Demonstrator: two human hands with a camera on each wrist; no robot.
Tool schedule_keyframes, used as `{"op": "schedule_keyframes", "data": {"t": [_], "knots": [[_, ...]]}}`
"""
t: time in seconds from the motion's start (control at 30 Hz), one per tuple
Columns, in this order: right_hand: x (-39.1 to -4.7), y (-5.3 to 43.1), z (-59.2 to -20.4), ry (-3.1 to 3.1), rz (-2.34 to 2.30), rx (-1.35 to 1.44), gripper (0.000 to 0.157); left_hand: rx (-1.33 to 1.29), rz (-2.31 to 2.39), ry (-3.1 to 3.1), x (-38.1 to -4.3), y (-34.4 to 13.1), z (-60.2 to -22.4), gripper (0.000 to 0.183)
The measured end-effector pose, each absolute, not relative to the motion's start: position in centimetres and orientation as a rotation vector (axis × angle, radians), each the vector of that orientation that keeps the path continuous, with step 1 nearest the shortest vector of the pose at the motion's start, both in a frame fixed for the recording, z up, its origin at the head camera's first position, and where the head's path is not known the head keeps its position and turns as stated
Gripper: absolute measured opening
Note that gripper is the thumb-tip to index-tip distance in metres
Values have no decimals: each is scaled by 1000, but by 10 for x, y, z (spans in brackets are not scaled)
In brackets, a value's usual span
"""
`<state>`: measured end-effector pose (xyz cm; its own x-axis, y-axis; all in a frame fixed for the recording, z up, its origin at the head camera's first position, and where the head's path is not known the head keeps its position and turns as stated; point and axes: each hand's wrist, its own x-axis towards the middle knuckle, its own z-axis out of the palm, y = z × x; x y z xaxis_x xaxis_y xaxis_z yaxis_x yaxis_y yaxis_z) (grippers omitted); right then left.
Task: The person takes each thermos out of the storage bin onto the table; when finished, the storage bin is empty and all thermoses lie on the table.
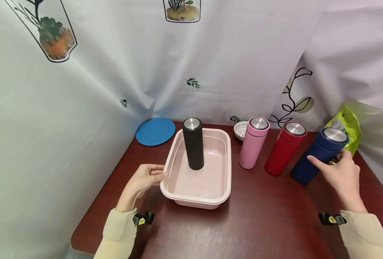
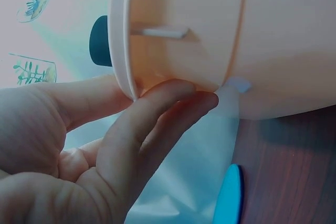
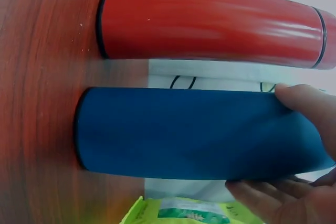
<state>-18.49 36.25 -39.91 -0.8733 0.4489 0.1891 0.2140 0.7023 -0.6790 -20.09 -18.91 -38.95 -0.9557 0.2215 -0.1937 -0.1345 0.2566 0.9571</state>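
Note:
A pale pink plastic basin stands on the table, and my left hand pinches its left rim. In the left wrist view the thumb is at the rim and the fingers lie against the outer wall. Inside the basin a black thermos stands upright. At the right, my right hand grips the upper part of a blue thermos, thumb on one side and fingers on the other. The right wrist view shows that blue thermos with its base at the tabletop; whether it touches I cannot tell.
Left of the blue thermos stand a red thermos and a pink thermos. A white woven basket sits behind the pink one. A green bag is at the back right, a blue round mat at the back left. Curtains enclose the table.

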Motion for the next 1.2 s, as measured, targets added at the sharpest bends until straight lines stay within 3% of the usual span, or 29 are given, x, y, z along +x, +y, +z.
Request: {"op": "schedule_keyframes", "data": {"t": [0.4,0.87,1.2], "knots": [[-181,352,-399,-2574,1137,-531,103,89,1765,2249,-202,-188,-392,43],[-159,330,-398,-2256,1326,-769,101,95,1768,2244,-201,-190,-390,44],[-144,310,-397,-1968,1436,-650,77,87,1773,2238,-201,-190,-390,44]]}}
